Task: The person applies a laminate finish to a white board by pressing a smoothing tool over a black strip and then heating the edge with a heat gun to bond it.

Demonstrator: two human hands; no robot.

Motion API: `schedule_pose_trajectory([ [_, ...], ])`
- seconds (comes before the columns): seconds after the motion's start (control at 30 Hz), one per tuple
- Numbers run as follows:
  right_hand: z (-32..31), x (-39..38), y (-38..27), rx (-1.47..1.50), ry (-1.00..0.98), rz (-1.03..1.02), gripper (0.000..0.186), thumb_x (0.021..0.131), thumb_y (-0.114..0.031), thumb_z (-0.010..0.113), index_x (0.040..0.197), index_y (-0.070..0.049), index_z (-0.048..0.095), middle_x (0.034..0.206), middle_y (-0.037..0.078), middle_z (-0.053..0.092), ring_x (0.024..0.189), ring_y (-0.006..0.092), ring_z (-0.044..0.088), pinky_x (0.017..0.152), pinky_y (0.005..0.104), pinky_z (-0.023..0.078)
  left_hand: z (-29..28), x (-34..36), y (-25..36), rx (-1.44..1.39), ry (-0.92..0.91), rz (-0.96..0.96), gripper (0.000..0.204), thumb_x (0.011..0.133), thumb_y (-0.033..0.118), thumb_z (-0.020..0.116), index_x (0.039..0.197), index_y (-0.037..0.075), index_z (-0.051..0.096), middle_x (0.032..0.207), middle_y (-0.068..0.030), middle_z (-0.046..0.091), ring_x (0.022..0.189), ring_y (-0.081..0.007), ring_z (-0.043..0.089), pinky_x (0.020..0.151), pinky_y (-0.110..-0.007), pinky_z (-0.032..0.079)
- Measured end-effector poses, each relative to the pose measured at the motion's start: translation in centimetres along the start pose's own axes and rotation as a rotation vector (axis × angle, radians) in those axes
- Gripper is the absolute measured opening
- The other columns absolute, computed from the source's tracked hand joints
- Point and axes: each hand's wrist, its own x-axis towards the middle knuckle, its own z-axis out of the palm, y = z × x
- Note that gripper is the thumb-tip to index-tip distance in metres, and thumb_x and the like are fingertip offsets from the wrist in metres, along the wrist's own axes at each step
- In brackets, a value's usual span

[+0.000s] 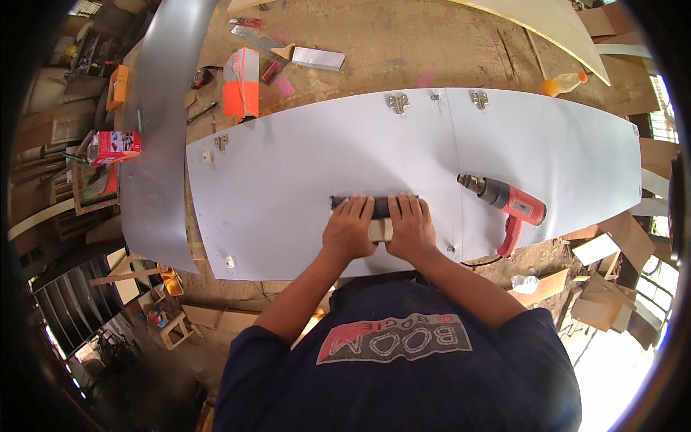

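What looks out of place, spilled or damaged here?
No spill or clear damage stands out. The red heat gun looks slightly out of place: it lies on its side on the white panel, to the right of your right hand, an odd spot for a loose tool.

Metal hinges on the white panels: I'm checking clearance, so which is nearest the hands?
The middle hinge, left of the seam, beyond the right hand; the leftmost hinge and rightmost hinge lie farther off.

A workshop: a heat gun [525,205] at three o'clock, stained worktop [403,32] at twelve, board offcuts [601,306] around four.
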Motion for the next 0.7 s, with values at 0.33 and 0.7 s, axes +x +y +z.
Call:
schedule_pose_trajectory([
  [0.33,-1.1,11.6,3.6,-0.162,0.074,-0.024,0.077,0.075,-0.026,0.081,0.143,0.003,0.058,0.141,0.023,0.062,0.137,0.0369,0.055,0.118,0.0499,0.043,-2.0,11.0,-4.9,0.121,0.160,0.029,0.077,0.065,0.025,0.090,0.136,0.004,0.069,0.139,-0.0153,0.069,0.125,-0.0343,0.070,0.108,-0.046,0.057],
  [0.7,-4.9,17.9,3.6,-0.224,-0.151,0.050,0.044,0.087,-0.029,0.071,0.123,-0.005,0.069,0.126,0.016,0.070,0.125,0.0315,0.063,0.104,0.0444,0.052,-7.7,16.3,-4.1,0.146,-0.108,-0.251,0.037,0.075,0.030,0.081,0.106,0.011,0.080,0.112,-0.0159,0.079,0.106,-0.0381,0.076,0.094,-0.049,0.062],
])
